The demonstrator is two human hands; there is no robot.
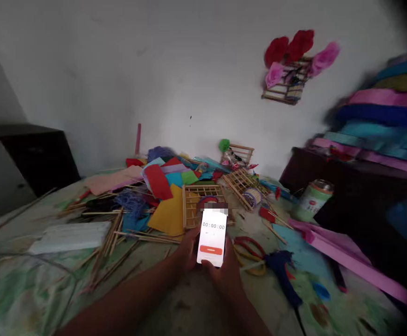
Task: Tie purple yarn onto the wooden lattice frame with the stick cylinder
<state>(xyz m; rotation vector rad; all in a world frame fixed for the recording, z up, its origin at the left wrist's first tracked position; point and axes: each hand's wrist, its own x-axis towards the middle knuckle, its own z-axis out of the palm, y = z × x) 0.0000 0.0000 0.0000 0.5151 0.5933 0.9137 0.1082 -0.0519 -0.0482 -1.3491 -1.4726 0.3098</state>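
Note:
A lit smartphone [211, 239] is held upright between both hands, its white screen reading 00:00:00 above an orange-red button. My left hand [188, 252] wraps the phone's left side, most of its fingers hidden behind it. My right hand [226, 267] grips the right side, with its thumb by the lower edge of the screen. Just behind the phone lies a square lattice frame of thin sticks [190, 205]. Right of my right hand are scissors [250, 247] with red and yellow handles and a dark blue glue gun [283, 275].
Coloured paper sheets [168, 212] and loose thin sticks [110, 240] cover the middle and left, near a white flat box [72, 237]. A green can [313, 200] and a pink paper roll [357, 263] are at right. Paper flowers on a stick frame [283, 93] hang on the wall.

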